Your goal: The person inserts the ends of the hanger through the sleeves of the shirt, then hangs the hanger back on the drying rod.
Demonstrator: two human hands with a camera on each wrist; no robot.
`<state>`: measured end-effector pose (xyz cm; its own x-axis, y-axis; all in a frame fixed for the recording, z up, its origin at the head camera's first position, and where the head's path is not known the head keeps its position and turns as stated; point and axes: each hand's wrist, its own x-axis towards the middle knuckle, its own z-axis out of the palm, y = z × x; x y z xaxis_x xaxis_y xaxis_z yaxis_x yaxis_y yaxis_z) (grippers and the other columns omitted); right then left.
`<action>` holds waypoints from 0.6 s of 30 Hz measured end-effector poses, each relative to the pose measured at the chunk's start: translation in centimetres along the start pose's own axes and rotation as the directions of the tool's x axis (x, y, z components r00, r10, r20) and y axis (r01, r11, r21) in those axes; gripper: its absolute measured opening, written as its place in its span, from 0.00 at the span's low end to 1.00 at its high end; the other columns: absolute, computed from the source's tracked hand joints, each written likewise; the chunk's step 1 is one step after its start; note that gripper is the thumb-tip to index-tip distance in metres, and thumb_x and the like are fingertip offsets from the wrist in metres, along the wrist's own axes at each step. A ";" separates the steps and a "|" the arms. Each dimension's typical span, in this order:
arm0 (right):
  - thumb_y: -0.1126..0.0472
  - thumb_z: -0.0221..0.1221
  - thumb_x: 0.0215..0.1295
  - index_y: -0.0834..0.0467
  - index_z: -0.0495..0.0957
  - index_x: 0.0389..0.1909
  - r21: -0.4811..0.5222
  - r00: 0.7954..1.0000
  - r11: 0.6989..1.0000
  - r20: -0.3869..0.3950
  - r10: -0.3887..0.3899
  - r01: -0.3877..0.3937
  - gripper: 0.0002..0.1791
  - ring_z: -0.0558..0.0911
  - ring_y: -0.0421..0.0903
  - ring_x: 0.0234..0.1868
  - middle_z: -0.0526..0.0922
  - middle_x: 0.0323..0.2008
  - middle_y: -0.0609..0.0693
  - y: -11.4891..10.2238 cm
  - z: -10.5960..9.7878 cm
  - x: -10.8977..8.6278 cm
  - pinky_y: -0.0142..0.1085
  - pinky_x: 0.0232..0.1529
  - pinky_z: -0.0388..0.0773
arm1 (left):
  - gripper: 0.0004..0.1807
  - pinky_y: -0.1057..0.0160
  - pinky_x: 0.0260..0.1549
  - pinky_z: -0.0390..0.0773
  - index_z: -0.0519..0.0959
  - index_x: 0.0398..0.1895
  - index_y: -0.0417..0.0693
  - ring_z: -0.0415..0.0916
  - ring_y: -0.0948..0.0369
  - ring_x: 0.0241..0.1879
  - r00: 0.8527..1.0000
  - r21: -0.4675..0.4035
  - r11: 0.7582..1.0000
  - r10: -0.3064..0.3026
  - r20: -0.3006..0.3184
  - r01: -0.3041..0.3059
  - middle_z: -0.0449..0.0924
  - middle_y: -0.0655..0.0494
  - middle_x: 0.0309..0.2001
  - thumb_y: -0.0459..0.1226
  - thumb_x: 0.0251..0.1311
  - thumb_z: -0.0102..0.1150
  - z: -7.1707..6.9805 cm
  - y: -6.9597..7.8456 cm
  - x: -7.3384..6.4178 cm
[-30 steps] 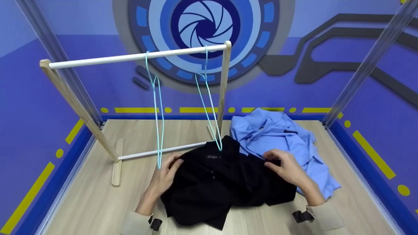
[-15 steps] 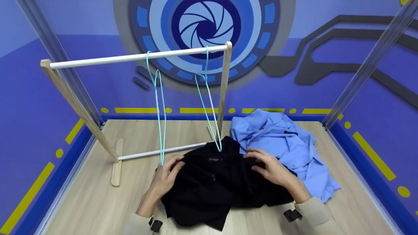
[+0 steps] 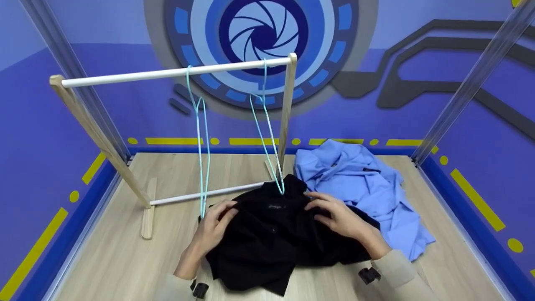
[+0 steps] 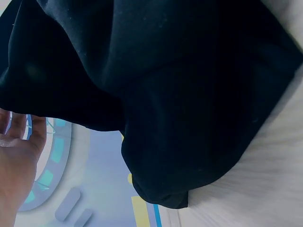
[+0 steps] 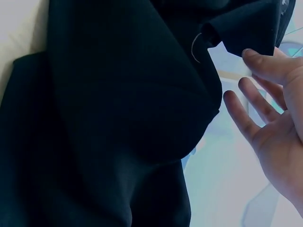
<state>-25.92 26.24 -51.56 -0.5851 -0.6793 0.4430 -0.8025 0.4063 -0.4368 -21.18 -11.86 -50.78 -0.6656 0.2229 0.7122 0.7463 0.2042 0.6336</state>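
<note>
A black collared shirt lies rumpled on the table, with a label inside its neck. At its left shoulder edge my left hand pinches the cloth; its fingertips go behind the fabric in the left wrist view. My right hand is at the right side of the collar. In the right wrist view, the thumb and forefinger pinch the collar tip while the other fingers stand loosely apart from the cloth. One light-blue hanger hangs behind my left hand, its lower end overlapping that hand.
A small clothes rack with a white rail and wooden legs stands behind the shirt. Its second hanger dangles down to the black collar. A crumpled light-blue shirt lies at the back right. Blue-purple walls enclose the table.
My right hand has moved left along the black shirt, from its right part to the collar. My left hand stays nearly in place. The left hanger has swung slightly.
</note>
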 end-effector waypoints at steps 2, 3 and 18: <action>0.78 0.66 0.61 0.56 0.80 0.50 0.011 1.000 1.000 -0.001 -0.001 0.001 0.20 0.72 0.57 0.68 0.73 0.68 0.58 -0.1 0.0 0.0 0.42 0.69 0.67 | 0.15 0.71 0.49 0.75 0.83 0.47 0.35 0.83 0.56 0.46 1.000 0.007 1.000 -0.007 -0.005 0.007 0.85 0.47 0.44 0.15 0.62 0.57 0.1 -0.7 -0.3; 0.77 0.66 0.61 0.56 0.80 0.49 0.015 1.000 1.000 -0.001 -0.003 0.003 0.19 0.73 0.57 0.68 0.73 0.68 0.58 -0.1 0.0 0.0 0.42 0.69 0.67 | 0.15 0.72 0.49 0.75 0.83 0.47 0.36 0.83 0.56 0.46 1.000 0.005 1.000 -0.018 -0.003 0.018 0.85 0.48 0.44 0.16 0.63 0.57 0.2 -1.2 -0.4; 0.74 0.68 0.60 0.57 0.80 0.45 0.048 0.992 0.996 -0.096 -0.076 0.081 0.16 0.82 0.45 0.44 0.83 0.44 0.46 -1.0 -0.7 -0.1 0.42 0.42 0.81 | 0.13 0.65 0.51 0.77 0.84 0.54 0.48 0.82 0.58 0.51 0.986 0.042 0.985 -0.168 0.018 0.168 0.85 0.60 0.50 0.29 0.70 0.62 0.1 -2.7 -1.3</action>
<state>-25.11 26.32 -50.65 -0.5306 -0.6464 0.5483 -0.8409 0.3200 -0.4365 -22.33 -12.59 -53.46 -0.7818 0.2020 0.5899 0.6233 0.2786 0.7307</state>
